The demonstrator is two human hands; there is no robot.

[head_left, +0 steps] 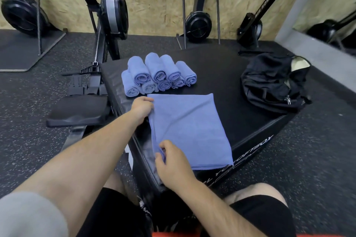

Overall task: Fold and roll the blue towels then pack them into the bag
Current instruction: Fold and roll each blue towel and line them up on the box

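Pinching left edge of flat blue towel with left hand and right hand, mid-fold. Already rolled and stacked: towel pile. Apparently still to fill: black duffel bag.

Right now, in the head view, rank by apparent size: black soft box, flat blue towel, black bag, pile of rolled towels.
1. black soft box
2. flat blue towel, though it lies nearest the camera
3. black bag and pile of rolled towels: too alike to rank
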